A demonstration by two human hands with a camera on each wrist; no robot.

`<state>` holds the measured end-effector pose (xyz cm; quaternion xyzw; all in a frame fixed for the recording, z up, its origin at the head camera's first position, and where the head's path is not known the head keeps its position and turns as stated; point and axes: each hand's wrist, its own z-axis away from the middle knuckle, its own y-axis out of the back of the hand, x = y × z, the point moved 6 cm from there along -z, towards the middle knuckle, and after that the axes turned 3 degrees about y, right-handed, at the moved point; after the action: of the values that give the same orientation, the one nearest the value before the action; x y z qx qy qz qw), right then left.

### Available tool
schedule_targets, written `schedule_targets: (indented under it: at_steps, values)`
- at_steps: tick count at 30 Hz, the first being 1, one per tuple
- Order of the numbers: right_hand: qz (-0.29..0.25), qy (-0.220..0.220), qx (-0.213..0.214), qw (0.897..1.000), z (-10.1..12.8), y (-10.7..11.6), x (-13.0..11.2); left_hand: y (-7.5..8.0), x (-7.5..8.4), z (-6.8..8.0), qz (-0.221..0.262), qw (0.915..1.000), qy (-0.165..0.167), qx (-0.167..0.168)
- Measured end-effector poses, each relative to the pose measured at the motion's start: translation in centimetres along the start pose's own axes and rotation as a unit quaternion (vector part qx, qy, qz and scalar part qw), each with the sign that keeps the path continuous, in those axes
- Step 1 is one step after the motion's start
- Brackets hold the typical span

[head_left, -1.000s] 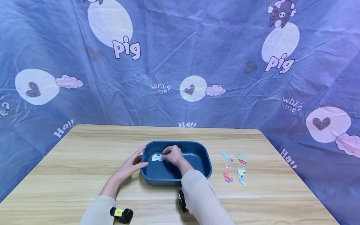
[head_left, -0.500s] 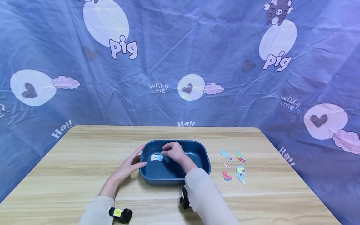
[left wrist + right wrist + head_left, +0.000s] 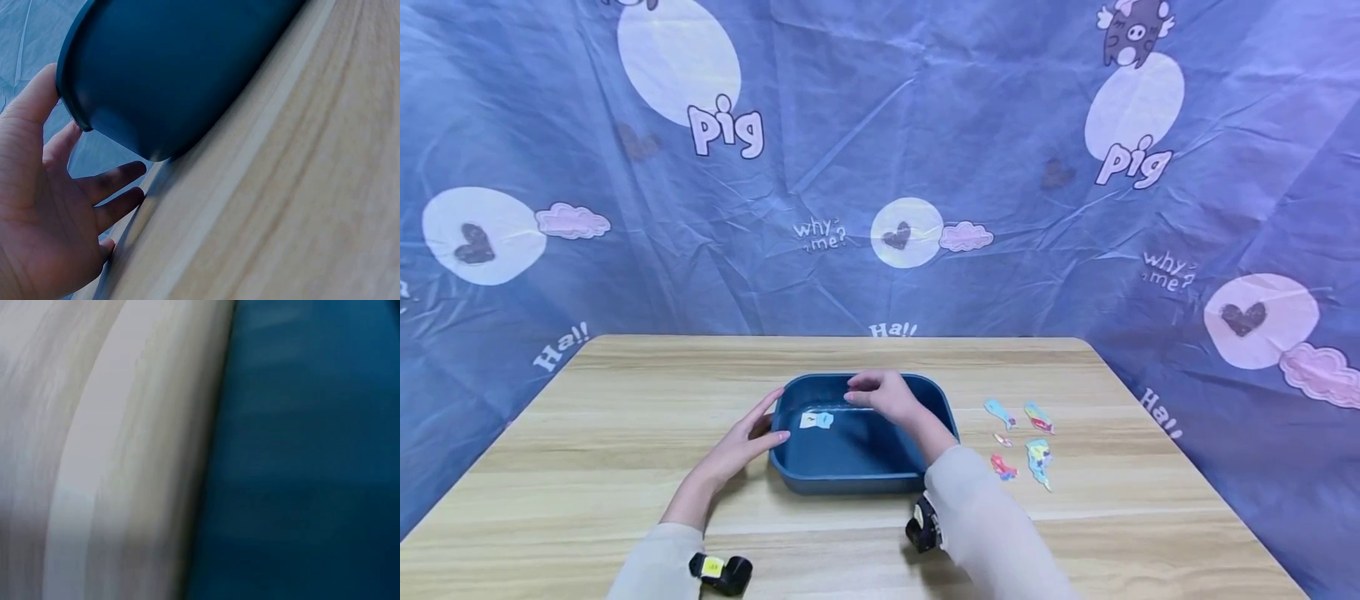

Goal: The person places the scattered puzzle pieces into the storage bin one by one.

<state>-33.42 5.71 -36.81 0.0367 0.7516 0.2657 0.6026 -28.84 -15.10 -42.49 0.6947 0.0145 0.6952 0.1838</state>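
Observation:
A dark blue rectangular plastic tub (image 3: 850,478) stands on the wooden table. At its left end my left hand (image 3: 739,443) touches the rim, thumb and forefinger spread apart. In the left wrist view the other fingers (image 3: 119,209) of that hand extend below the tub wall, apart from it. Over the tub's right half, my right hand (image 3: 889,397) has loosely bent fingers with nothing visible between them. Two small paper puzzle pieces, one whitish (image 3: 808,420) and one light blue (image 3: 824,420), lie side by side on the tub floor at the left. The right wrist view is blurred.
Right of the tub lie several more pieces: a blue one (image 3: 998,412), a green-and-red one (image 3: 1039,417), a tiny one (image 3: 1003,440), a red one (image 3: 1002,467) and a larger blue-and-yellow one (image 3: 1039,460). A blue printed cloth (image 3: 820,283) hangs behind the table.
My right hand has let go of the light blue piece, leaving it beside the whitish one, and moved up and right. The left hand stays at the tub's end.

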Motion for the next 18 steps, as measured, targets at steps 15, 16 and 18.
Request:
schedule_targets:
  at_steps: [15, 16, 18]
  values:
    - [-0.055, 0.028, 0.019, 0.998, 1.2, 4.2, -2.2, 0.1, 0.1, 0.1, 0.006, 1.0000, 0.001, 0.000]
    - [-0.056, 0.031, 0.019, 0.998, 1.3, 4.5, -2.3, 0.1, 0.2, 0.1, 0.006, 1.0000, 0.001, 0.000]
    - [-0.053, 0.036, 0.017, 0.998, 1.6, 5.0, -2.6, 0.0, 0.2, 0.1, 0.007, 1.0000, 0.001, -0.001]
